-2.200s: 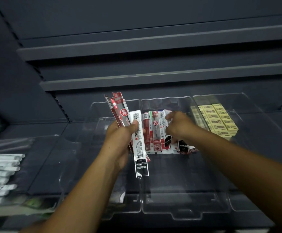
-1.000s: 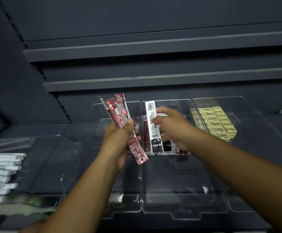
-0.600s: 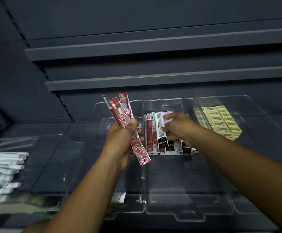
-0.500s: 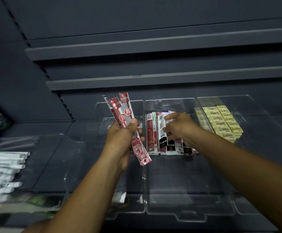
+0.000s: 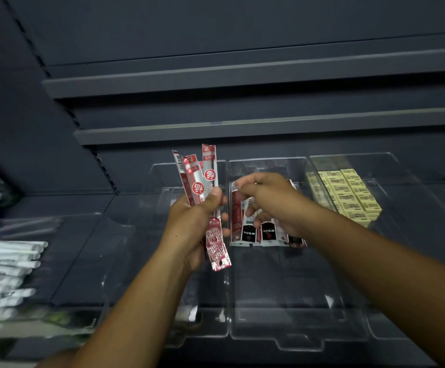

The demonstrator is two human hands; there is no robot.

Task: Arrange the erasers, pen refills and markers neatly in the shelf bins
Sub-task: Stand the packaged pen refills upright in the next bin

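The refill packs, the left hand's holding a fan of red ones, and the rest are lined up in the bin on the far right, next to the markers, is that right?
Not quite. The left hand does hold a fan of red refill packs, but the head view shows the rest lined up in the middle bin. The far-right bin holds yellow erasers, and the white markers lie far left.

Dim overall, with dark grey shelving (image 5: 242,83) swallowing most detail and only soft light from above and in front. Faint glare along the clear bin rims (image 5: 298,346); smeared motion blur on the white markers (image 5: 6,264) at lower left and on the right hand (image 5: 271,200). Wide-angle bending of shelf lines toward the edges, corners murky.
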